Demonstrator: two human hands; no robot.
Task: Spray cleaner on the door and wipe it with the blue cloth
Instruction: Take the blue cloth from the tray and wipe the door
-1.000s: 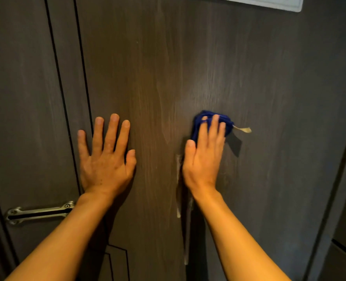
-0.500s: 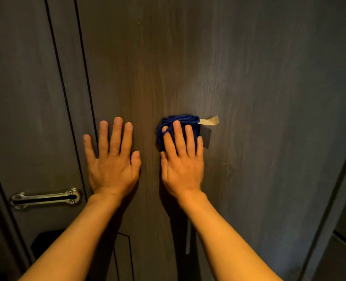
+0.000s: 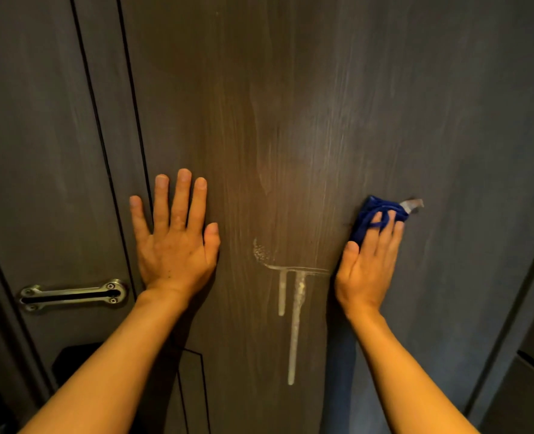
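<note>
A dark wood-grain door [image 3: 290,104] fills the view. My right hand [image 3: 366,264] presses a bunched blue cloth [image 3: 373,213] against the door's right side, fingers over the cloth, a pale tag sticking out at its upper right. My left hand [image 3: 175,245] lies flat on the door with fingers spread, holding nothing. Between the hands, whitish foam streaks [image 3: 294,302] run down the door from a smeared horizontal line. No spray bottle is in view.
A metal latch bar [image 3: 71,296] is fixed at the left, below my left hand. A black lock body [image 3: 71,361] sits under it. The door frame edge [image 3: 510,308] runs down the right side.
My right hand has swept the cloth from the door's middle out to the right, uncovering the foam drips. My left hand has stayed flat in place.
</note>
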